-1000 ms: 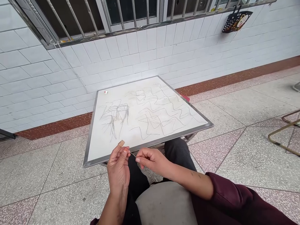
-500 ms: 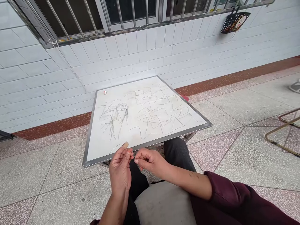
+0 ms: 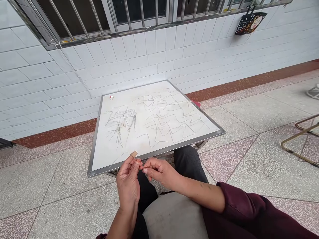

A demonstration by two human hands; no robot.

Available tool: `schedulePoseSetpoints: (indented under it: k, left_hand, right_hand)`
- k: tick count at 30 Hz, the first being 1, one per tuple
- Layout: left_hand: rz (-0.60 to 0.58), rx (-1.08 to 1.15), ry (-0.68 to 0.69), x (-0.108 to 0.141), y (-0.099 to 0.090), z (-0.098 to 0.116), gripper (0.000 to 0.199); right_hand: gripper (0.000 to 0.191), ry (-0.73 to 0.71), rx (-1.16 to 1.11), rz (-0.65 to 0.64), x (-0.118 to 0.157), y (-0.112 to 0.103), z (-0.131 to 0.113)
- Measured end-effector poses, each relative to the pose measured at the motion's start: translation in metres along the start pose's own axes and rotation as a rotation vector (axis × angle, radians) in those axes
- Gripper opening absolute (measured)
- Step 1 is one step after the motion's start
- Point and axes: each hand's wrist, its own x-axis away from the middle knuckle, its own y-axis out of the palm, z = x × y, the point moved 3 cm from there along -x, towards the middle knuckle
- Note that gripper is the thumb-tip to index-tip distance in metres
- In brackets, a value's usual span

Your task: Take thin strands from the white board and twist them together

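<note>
Just over the table's near edge, my left hand [image 3: 128, 186] is closed in a pinch. A small flat tan piece [image 3: 134, 154] pokes out above its fingertips; its kind I cannot make out. A thin wire [image 3: 126, 152] runs past that piece, curving out to the left over the tabletop. Close by on the right, my right hand [image 3: 160, 171] pinches the wire's short straight stretch between the two hands. Many thin dark bent wires [image 3: 169, 127] lie spread on the right half of the white table [image 3: 104, 159], and a denser bunch [image 3: 126, 116] lies at the left.
A small white and red object [image 3: 111, 97] sits at the table's far left corner. Behind stands a white tiled wall [image 3: 112, 71] with barred windows and a hanging dotted basket [image 3: 250, 24]. Metal chair legs [image 3: 296, 151] stand at the right. A grey cushion [image 3: 174, 215] rests on my lap.
The wire's free end at the left has swung further left and lower across the table edge. Both hands stay almost in place with the same pinch.
</note>
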Motion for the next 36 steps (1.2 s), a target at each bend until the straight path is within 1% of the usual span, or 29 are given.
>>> schedulePoseSetpoints:
  k: [3, 6, 11, 14, 17, 19, 21, 26, 29, 31, 33, 36]
  left_hand:
    - [-0.01, -0.056, 0.011, 0.003, 0.0, 0.001, 0.042]
    - [-0.024, -0.08, 0.019, 0.004, -0.001, 0.0, 0.042]
    - [-0.053, -0.07, -0.021, 0.002, -0.003, -0.002, 0.044]
    - [-0.083, -0.076, -0.044, 0.001, -0.004, -0.002, 0.044]
    - [-0.102, -0.076, -0.057, 0.001, -0.005, -0.003, 0.044]
    - [-0.108, -0.083, -0.051, 0.0, -0.005, -0.004, 0.043]
    - [-0.11, -0.091, -0.045, 0.0, -0.005, -0.006, 0.043]
    - [-0.092, -0.03, -0.037, 0.001, -0.003, -0.006, 0.042]
    - [-0.076, -0.009, -0.009, 0.003, -0.002, -0.005, 0.041]
    - [-0.074, -0.011, 0.008, 0.003, -0.001, -0.004, 0.039]
    - [-0.074, -0.001, 0.015, 0.004, -0.001, -0.003, 0.039]
    - [-0.066, 0.012, 0.005, 0.004, -0.001, -0.004, 0.043]
  right_hand:
    - [0.015, 0.012, 0.005, 0.017, 0.0, 0.0, 0.0]
    - [0.013, -0.006, 0.022, 0.023, 0.001, 0.0, 0.001]
    - [0.009, -0.115, 0.095, 0.045, 0.003, 0.0, 0.003]
    - [0.008, -0.24, 0.215, 0.061, 0.004, 0.0, 0.003]
    - [0.008, -0.348, 0.404, 0.103, 0.005, -0.002, 0.003]
    - [0.008, -0.358, 0.494, 0.121, 0.005, -0.002, 0.004]
    - [0.008, -0.34, 0.535, 0.139, 0.004, -0.003, 0.005]
    - [0.007, -0.277, 0.498, 0.179, 0.005, -0.005, 0.0]
    - [0.002, -0.168, 0.365, 0.135, 0.005, -0.006, -0.001]
    - [0.004, -0.119, 0.275, 0.099, 0.004, -0.005, -0.002]
    - [0.006, -0.16, 0.26, 0.09, 0.004, -0.005, -0.004]
    - [0.009, -0.303, 0.338, 0.101, 0.005, -0.004, -0.008]
